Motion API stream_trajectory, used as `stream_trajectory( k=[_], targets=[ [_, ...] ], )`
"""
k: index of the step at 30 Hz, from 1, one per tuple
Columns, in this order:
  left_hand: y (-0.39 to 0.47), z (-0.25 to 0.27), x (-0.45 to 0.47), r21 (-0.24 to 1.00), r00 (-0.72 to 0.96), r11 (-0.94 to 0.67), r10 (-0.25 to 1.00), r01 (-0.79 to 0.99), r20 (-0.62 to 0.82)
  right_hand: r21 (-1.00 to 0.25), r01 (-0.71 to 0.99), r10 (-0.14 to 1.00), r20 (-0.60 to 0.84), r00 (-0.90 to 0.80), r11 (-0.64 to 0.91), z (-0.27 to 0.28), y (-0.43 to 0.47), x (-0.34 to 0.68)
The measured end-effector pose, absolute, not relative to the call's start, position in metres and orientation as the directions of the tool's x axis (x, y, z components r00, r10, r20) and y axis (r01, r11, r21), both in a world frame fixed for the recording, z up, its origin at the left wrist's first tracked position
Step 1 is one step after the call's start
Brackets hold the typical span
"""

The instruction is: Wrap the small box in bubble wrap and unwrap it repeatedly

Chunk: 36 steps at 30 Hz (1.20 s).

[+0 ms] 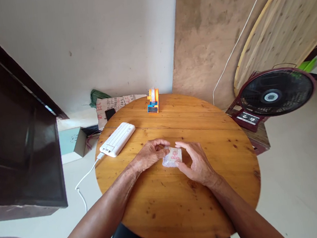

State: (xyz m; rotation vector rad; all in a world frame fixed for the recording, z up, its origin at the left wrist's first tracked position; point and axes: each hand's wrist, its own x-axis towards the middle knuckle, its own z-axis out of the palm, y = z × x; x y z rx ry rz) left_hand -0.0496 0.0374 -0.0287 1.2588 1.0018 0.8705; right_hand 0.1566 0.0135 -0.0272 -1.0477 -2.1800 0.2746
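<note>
A small flat packet (172, 158), wrapped in clear plastic with red print on its top, lies on the round wooden table (169, 217). My left hand (152, 152) comes in from the left, its thumb on the packet's upper left corner and its forefinger bent round the far side. On the other side, my right hand (195, 161) curves with thumb and fingers spread wide. Its thumb tip meets the packet's lower right edge, while the fingertips hover near the upper right corner. The packet's far left corner is partly hidden by my left fingers.
An orange and blue tape dispenser (153, 101) stands at the table's far edge. To the left lies a white power bank (117, 139) with a white cable (81, 181) running off the table. A dark round fan (277, 92) stands beyond the right edge.
</note>
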Motion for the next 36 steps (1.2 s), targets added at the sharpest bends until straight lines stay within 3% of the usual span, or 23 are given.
stream_trajectory(
  k=[6, 36],
  targets=[
    [0.037, -0.031, -0.045, 0.984, 0.363, 0.162, 0.923, -0.073, -0.125, -0.466, 0.608, 0.758, 0.501, -0.418, 0.643, -0.029, 0.014, 0.156],
    [0.035, -0.021, -0.047, 0.989, 0.335, 0.126, 0.937, -0.074, -0.094, -0.42, 0.595, 0.703, 0.593, -0.392, 0.686, -0.018, 0.011, 0.154]
  ],
)
